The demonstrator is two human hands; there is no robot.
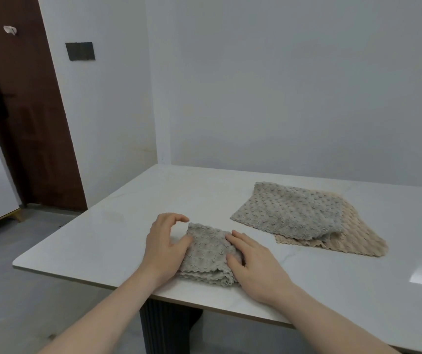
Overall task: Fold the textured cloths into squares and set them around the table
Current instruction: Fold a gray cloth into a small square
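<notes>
both hands [165,247] [258,268] flat on folded grey cloth [208,254], unfolded cloths [301,215] nearby

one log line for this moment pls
left hand and right hand touch folded grey cloth | unfolded grey cloth overlaps beige cloth | table

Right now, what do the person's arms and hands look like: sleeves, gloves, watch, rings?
Both forearms are bare right up to the bottom edge of the picture, with no sleeve or cuff in sight. The left hand and the right hand wear no gloves. No watch, wristband or bracelet shows on either wrist, and no rings on the fingers that show. No tape, markers or cables on either arm.
</notes>
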